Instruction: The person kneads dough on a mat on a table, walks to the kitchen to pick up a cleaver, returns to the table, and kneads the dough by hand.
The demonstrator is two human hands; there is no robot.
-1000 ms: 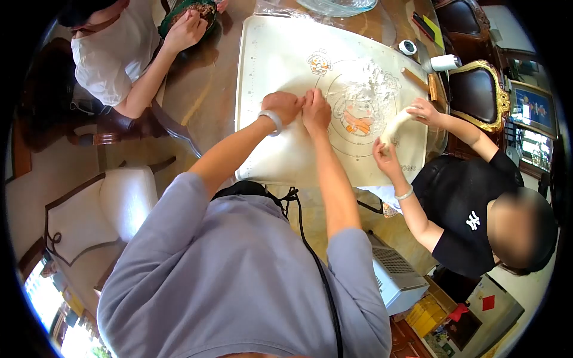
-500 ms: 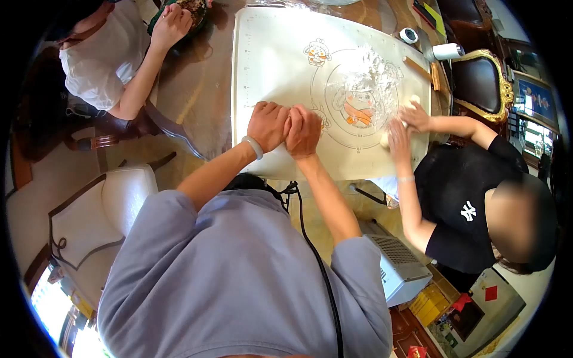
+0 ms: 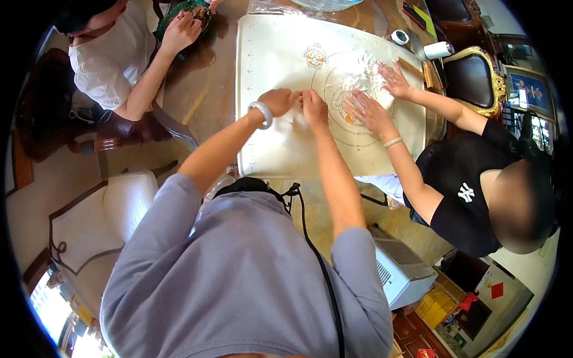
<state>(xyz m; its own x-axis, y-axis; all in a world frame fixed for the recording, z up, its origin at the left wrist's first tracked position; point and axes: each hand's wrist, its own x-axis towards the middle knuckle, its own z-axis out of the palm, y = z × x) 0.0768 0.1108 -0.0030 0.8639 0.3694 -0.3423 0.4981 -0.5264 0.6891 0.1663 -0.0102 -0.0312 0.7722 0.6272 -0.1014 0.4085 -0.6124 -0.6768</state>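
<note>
My left hand (image 3: 279, 102), with a pale bangle at its wrist, is over the left half of the white baking mat (image 3: 268, 48). My right hand (image 3: 314, 109) is close beside it, almost touching. Fingers of both hands are curled inward on a pale piece of dough (image 3: 293, 114), mostly hidden and blurred between them. To the right is a heap of white flour (image 3: 361, 77) over the mat's printed circles. A co-worker's two hands (image 3: 371, 113) are spread flat at that flour.
At the upper left another person's hand is in a dark green bowl (image 3: 206, 25) of brown filling. A rolling pin (image 3: 412, 67), a white cup-like cylinder (image 3: 439, 50) and a round white object (image 3: 400, 37) are along the far right. A clear bowl (image 3: 325, 5) stands at the back.
My hands, clasped together before, have loosened and moved slightly up and apart. The co-worker's hands went from the mat's right edge to the flour. The view has shifted a little.
</note>
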